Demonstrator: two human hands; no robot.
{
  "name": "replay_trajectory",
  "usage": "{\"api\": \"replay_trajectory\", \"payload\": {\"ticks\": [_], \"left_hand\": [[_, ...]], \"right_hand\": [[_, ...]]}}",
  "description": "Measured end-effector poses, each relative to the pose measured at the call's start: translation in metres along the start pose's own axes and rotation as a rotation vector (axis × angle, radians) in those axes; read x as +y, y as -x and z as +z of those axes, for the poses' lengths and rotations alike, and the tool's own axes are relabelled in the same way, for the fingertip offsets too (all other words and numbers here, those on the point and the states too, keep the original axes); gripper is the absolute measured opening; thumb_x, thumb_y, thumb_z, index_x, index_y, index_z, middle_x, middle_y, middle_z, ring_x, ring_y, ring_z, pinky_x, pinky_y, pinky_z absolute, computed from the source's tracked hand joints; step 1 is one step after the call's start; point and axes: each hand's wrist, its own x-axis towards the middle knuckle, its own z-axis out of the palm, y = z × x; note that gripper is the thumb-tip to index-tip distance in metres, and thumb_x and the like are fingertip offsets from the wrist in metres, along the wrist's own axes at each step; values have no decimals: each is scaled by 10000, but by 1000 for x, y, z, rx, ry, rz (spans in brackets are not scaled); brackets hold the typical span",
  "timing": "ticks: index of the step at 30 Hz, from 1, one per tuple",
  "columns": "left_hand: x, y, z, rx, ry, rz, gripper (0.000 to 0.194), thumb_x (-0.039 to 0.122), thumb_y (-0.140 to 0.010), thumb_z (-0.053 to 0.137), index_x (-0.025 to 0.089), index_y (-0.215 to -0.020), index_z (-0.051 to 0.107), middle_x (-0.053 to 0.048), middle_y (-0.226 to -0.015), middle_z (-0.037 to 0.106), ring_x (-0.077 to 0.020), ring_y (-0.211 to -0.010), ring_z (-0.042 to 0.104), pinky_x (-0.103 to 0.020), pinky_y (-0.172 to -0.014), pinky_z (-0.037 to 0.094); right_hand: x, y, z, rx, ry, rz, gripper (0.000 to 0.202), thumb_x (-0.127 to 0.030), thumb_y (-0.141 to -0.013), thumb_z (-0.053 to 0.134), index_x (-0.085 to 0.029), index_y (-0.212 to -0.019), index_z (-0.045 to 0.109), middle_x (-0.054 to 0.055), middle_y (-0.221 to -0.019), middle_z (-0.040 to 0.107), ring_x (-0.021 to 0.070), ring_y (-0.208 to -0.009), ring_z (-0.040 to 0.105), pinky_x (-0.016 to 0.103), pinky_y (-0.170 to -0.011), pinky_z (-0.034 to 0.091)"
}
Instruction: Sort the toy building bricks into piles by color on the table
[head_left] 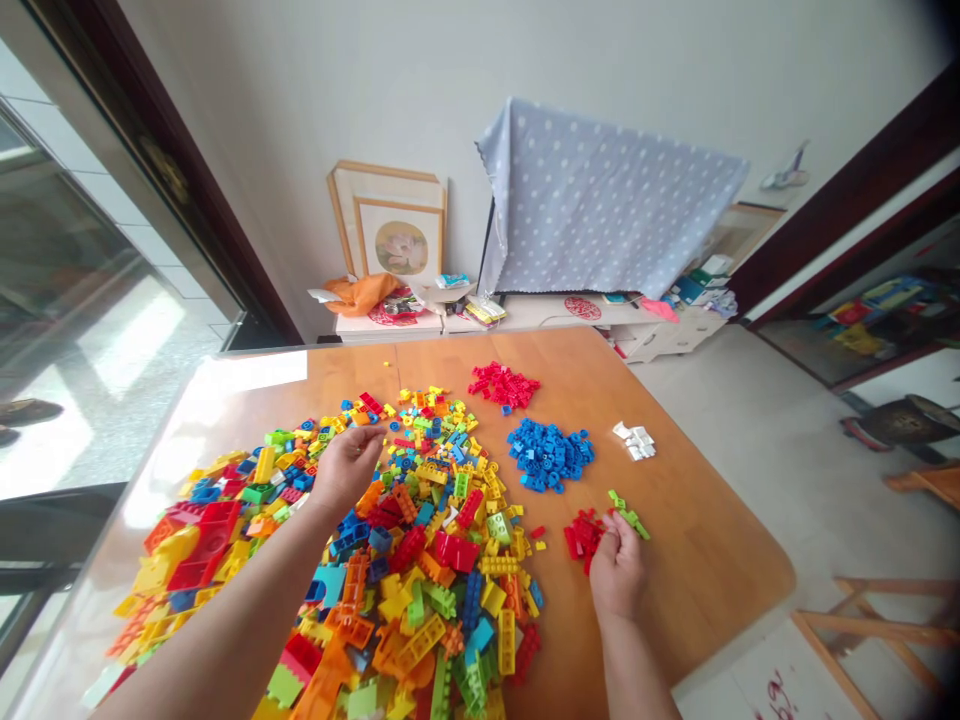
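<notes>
The person's left arm (225, 610) is nearest, reaching in from the bottom left and hiding part of the big mixed pile of toy bricks (459, 550). That pile covers much of the left and middle of the tabletop (705, 600), and the bottom of the view cuts it off, along with part of the table's near edge. The left hand (349, 465) is over the far part of the pile with its fingers curled in; I can't tell if they pinch a brick. The right hand (619, 568) is by the small red pile (581, 537) and covers a bit of it. Its thumb and pointing finger are close together, but I can't see if something is between them. Green bricks (628, 515) lie just past its fingertips, partly hidden. Farther off are a blue pile (550, 457), a pinkish-red pile (504, 386) nearer the far edge, and a few white bricks (635, 441) near the right edge. A bright patch (255, 367) by the far left corner could be paper or shine. There is lots of bare wood from the right hand to the right edge and the near right corner, but only a thin gap between the mixed pile and the small red pile.
</notes>
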Motion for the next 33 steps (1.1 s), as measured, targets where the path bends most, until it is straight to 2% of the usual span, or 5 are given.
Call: {"api": "replay_trajectory", "payload": {"ticks": [13,19,25,29,33], "left_hand": [[-15,-6,-17,65,27,-54,427,496,-869,533,180,-1053,755,-54,-960,776,-227,-870,703,-302,-793,529],[-33,-6,-27,-7,-176,-13,408,444,-921,471,195,-1084,750,-69,-1006,781,-233,-898,713,-295,-769,519],[-33,-2,-17,-135,-303,90,285,323,-892,513,233,-998,763,-71,-1045,762,-228,-978,680,-296,-850,491],[-21,-4,0,-240,-388,154,231,303,-876,547,272,-930,770,-55,-1003,752,-224,-965,659,-300,-842,477],[-13,-10,17,-290,-468,174,221,269,-851,556,278,-913,769,-62,-962,735,-245,-959,643,-331,-834,469]], "right_hand": [[-39,-14,-16,16,13,-51,504,-460,-977,412,-128,-1265,659,173,-1005,751,330,-1021,688,503,-953,483],[-80,-17,-6,-66,-90,54,592,-567,-964,431,-122,-1289,649,118,-828,688,264,-763,647,423,-787,498],[-137,11,23,-276,-257,29,553,-593,-955,459,-160,-1231,664,170,-1164,713,292,-1039,656,430,-934,486],[-174,34,40,-498,-352,29,428,-531,-952,522,-218,-1188,694,114,-1181,729,272,-1081,656,404,-987,475],[-207,36,64,-704,-332,-77,299,-455,-931,580,-298,-1135,733,63,-1113,744,270,-1051,646,396,-990,467]]}}
